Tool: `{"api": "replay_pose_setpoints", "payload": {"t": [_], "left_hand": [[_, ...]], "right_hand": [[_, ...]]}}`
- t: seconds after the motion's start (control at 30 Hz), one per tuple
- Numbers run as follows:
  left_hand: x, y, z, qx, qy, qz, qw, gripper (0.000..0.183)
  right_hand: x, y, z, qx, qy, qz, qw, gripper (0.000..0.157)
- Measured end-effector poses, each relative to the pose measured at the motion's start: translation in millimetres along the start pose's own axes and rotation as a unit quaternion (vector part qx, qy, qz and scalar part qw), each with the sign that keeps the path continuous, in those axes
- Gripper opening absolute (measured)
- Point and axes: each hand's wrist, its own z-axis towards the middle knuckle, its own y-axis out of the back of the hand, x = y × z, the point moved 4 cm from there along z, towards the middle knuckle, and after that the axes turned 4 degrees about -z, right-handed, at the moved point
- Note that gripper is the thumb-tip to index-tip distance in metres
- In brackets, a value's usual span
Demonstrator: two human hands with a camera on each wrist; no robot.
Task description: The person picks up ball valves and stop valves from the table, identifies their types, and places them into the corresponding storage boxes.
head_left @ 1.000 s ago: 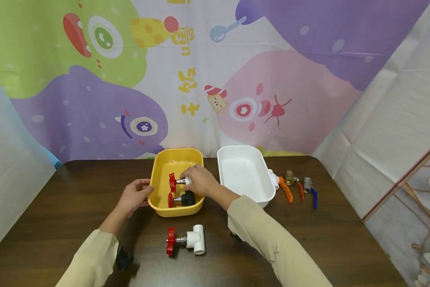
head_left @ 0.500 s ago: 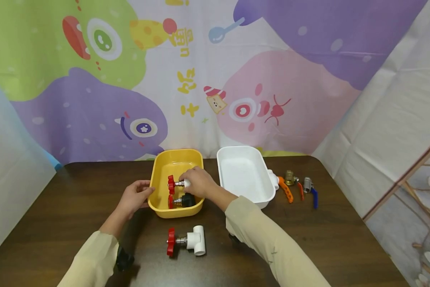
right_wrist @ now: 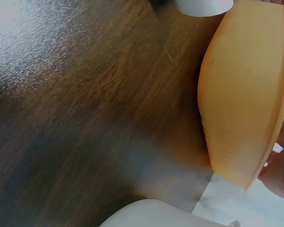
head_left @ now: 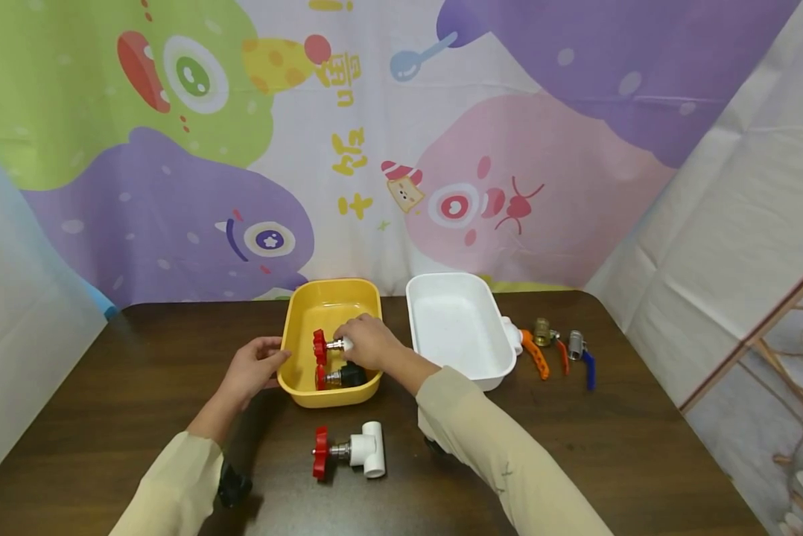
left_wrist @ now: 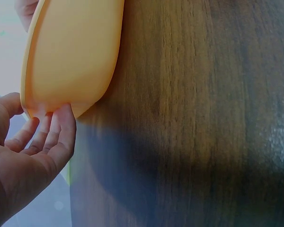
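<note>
At yellow tray [head_left: 331, 398], right fingers [head_left: 346, 328] round valve [head_left: 334, 345].

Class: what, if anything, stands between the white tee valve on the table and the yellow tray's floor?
The yellow tray's near wall, and just behind it the black valve. Nothing visible stands between that wall and the white tee valve.
</note>
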Motion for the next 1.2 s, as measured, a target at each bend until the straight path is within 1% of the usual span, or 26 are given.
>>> {"api": "replay_pose_setpoints", "payload": {"t": [0.13, 0.3, 0.43, 0.57, 0.67, 0.9, 1.2], "left_hand": [[0.4, 0.0, 0.5, 0.000, -0.001, 0.000, 1.0000, 0.047], [2.1, -0.9, 0.2, -0.001, -0.001, -0.003, 1.0000, 0.047], [4.5, -2.2, -0.5, 0.001, 0.002, -0.005, 1.0000, 0.047], [4.4, -1.8, 0.3, 0.000, -0.002, -0.008, 1.0000, 0.046], [3.0, -0.6, 1.4, -0.002, -0.006, -0.010, 0.9999, 0.046], [2.5, 0.4, 1.5, -0.002, -0.003, -0.005, 1.0000, 0.047], [0.7, -0.3, 0.5, -0.001, -0.003, -0.003, 1.0000, 0.046]], "right_hand": [[0.7, 0.2, 1.3, 0.002, 0.006, -0.001, 1.000, 0.035], [1.8, 0.1, 2.8, 0.003, 0.021, -0.015, 1.000, 0.033], [2.2, -2.1, 3.1, 0.015, 0.026, -0.015, 0.999, 0.032], [2.1, -3.4, 3.6, 0.026, 0.020, -0.011, 0.999, 0.034], [2.1, -2.5, 4.0, 0.027, 0.017, -0.014, 0.999, 0.034], [3.9, -1.3, 2.8, 0.029, 0.022, -0.023, 0.999, 0.032], [4.4, -0.1, 2.2, 0.051, -0.001, 0.008, 0.999, 0.033]]}}
